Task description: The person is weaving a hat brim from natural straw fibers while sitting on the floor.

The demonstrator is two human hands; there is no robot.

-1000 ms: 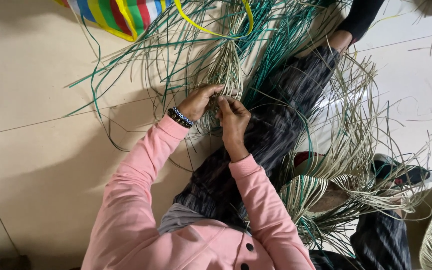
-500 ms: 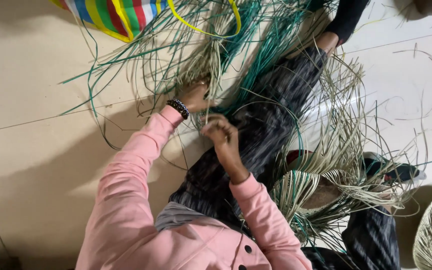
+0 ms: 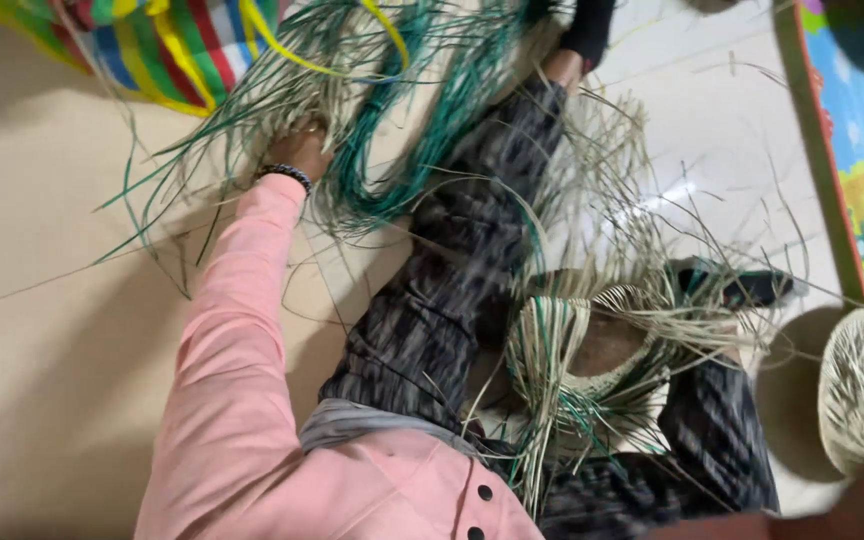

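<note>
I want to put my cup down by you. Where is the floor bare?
Bare cream floor tile lies left of the pink sleeve, below the striped woven bag. It is crowded around the left hand, buried in loose green and straw-coloured strips, and by the half-woven straw basket on the lap.

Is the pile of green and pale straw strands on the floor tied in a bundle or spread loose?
Spread loose: the green and pale straw strands fan outward in many directions.

The left arm stretches straight forward, its hand [image 3: 302,150] half hidden; the right hand is unseen.
</note>
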